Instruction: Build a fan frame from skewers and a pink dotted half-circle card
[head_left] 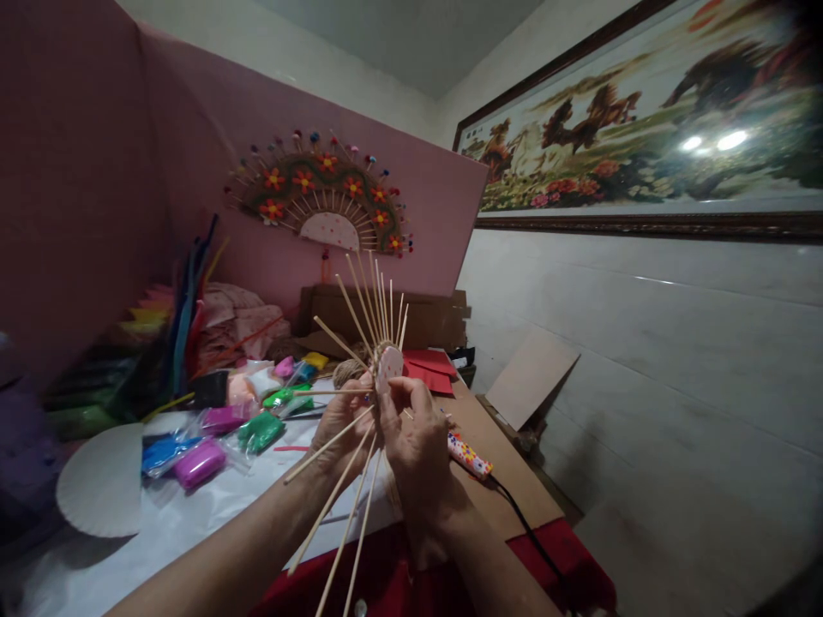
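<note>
Both hands hold up a fan-shaped craft piece (pixel 389 367) over the table. It has a pink dotted centre, twine round its edge, and several thin wooden sticks (pixel 348 305) spreading out above, to the left and below. My left hand (pixel 344 426) is closed on the piece from the left, its fingers partly behind the sticks. My right hand (pixel 411 420) pinches the lower right part of the dotted centre, thumb and fingers close together. Whether twine runs between the fingers is too small to tell. Behind the hands lies a ball of twine (pixel 348 372).
Bagged coloured clay (pixel 201 463) lies to the left, near a white half-disc (pixel 103 484). On the right, a glue gun with a patterned handle (pixel 471 454) and black cord rests on cardboard (pixel 514 493). A finished decorated fan (pixel 327 193) hangs on the pink panel behind.
</note>
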A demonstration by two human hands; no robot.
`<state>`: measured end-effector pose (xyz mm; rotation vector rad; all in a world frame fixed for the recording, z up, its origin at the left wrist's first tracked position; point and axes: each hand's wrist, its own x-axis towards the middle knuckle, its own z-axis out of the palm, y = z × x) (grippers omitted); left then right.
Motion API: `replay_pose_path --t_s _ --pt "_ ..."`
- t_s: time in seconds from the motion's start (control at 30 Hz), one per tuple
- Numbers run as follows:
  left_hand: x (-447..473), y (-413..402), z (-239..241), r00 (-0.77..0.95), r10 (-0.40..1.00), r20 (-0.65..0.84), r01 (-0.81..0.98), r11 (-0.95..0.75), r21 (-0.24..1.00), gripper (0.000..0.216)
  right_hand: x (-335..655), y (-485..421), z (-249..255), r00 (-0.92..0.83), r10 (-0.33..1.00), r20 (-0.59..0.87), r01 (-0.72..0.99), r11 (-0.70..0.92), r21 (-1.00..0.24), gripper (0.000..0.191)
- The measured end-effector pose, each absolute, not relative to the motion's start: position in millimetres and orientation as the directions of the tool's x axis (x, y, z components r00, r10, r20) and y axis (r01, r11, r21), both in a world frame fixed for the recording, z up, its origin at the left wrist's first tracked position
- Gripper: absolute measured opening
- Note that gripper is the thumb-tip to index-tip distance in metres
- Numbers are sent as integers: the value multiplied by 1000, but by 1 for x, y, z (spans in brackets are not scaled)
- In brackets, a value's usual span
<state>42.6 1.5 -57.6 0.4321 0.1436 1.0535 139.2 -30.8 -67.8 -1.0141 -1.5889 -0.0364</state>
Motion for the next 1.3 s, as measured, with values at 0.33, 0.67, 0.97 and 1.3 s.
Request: replay_pose_path --t_s 0.33,0.67,0.97,1.3 --pt "44 -5 -53 483 873 67 -793 404 457 19 141 -20 -75 34 503 864 695 610 -382 5" --pt "44 -10 -46 499 849 173 -804 380 458 41 141 -29 -69 47 664 746 624 563 -541 9" --pt "43 -2 -61 519 826 219 -799 377 469 42 142 -30 -63 68 788 612 379 547 -747 12" --pt "46 1 -63 481 842 243 -806 316 501 42 142 -33 -60 42 710 703 555 569 -607 13"
